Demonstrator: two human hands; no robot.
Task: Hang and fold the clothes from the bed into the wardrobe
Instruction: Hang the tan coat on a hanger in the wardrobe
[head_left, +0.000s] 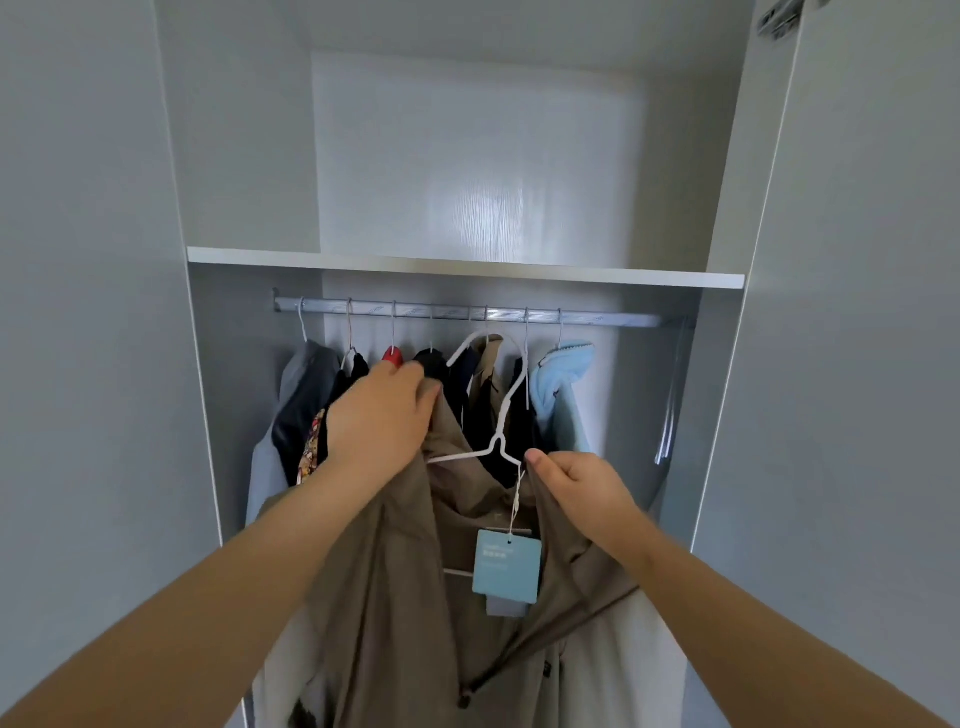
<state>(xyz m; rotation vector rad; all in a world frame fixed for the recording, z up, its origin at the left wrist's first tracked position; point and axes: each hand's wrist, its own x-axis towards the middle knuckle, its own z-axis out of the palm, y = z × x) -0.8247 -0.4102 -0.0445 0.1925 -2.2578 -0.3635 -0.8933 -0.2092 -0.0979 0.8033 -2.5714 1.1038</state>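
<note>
The left hand (382, 415) grasps and the right hand (576, 488) pinches the brown fabric jacket (395, 597) at its shoulders; lift evenly so the thin white hanger (500, 441) hooks the silver metal rod (613, 318).

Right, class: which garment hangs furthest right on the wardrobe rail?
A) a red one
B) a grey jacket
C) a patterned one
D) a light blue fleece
D: the light blue fleece is the last garment along the rail. The brown jacket is held in front of the rail by the left hand and right hand.
</note>
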